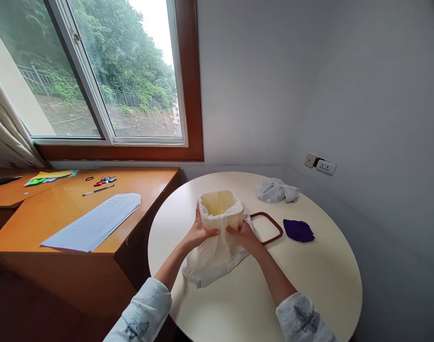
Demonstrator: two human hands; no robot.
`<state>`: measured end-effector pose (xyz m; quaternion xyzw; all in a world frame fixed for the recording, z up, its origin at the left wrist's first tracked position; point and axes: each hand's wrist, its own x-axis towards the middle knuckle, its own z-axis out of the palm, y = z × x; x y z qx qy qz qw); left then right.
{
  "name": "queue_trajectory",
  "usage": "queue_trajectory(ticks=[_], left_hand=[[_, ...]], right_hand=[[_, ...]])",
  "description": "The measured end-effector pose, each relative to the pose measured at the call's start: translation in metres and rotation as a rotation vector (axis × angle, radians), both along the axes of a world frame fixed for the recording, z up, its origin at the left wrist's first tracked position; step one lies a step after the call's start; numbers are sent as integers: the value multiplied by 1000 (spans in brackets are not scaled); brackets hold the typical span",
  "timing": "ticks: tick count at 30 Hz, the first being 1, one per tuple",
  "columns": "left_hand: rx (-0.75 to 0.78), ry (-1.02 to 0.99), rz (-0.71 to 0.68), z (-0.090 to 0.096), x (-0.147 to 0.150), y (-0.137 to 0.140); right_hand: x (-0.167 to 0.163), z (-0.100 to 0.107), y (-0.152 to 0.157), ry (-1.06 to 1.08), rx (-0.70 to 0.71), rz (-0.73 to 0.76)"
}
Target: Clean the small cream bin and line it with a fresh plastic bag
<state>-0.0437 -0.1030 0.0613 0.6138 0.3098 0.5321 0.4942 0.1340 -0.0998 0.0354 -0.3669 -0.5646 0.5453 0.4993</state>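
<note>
In the middle of the round table stands what looks like a small waste bin (217,204) with a yellowish inside. A thin white plastic bag (210,261) is pulled around it, gathered over its rim and hanging loosely down its front onto the tabletop. My left hand (200,232) clasps the left side, thumb pressed on the bag just below the rim. On the right side, my right hand (243,235) grips the bunched plastic the same way. Just beyond my right hand lies a brown, rounded-square ring frame (268,228), partly hidden by that hand.
A crumpled translucent bag (277,190) and a dark purple folded cloth (298,231) lie on the right of the round table (324,280). Left of it, an orange-brown desk (149,183) holds paper sheets (96,221), a pen (98,190) and keys (105,181). Walls stand behind and right.
</note>
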Motion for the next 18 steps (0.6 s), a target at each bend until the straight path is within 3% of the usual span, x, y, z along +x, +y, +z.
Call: queue_trajectory(ticks=[6,10,12,15,18], left_hand=[[-12,37,38,-4,-1,1],[-12,0,60,-10,2,1],[-18,-11,44,-13,2,1],[-5,-13,61,-15,1,-1],[26,-2,103,-16,-3,-3]], right_hand=[[-1,-11,0,-4,3,1],[11,-7,2,-20,38,50],[21,2,2,-34,132,-2],[33,21,-2,-68,337,-241],[31,47,-12,-304,562,-395]])
